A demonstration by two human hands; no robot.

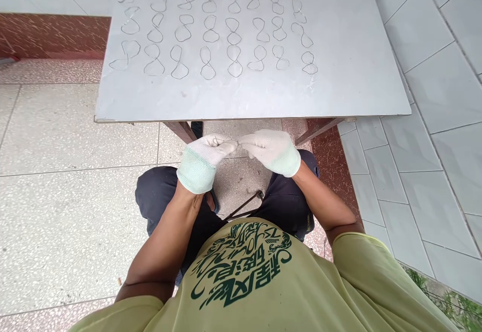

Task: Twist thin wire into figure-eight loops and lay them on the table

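My left hand (211, 148) and my right hand (268, 147), both in white gloves with pale green cuffs, meet at the fingertips just in front of the table edge. The fingers of each are pinched together. A thin wire (228, 137) shows faintly at the left fingers; its full shape is hidden by the gloves. Beyond them, on the white tabletop (346, 66), lie rows of thin wire pieces bent into figure-eights (234, 61), several in each row. Some of the loops are rounder, others stretched or slanted.
Wooden table legs (314, 130) stand below the tabletop. My knees (154, 191) are on either side of the hands. A grey tiled surface (433, 136) runs along the right, and speckled floor (75, 211) lies to the left. A dark rod (244, 205) is between my legs.
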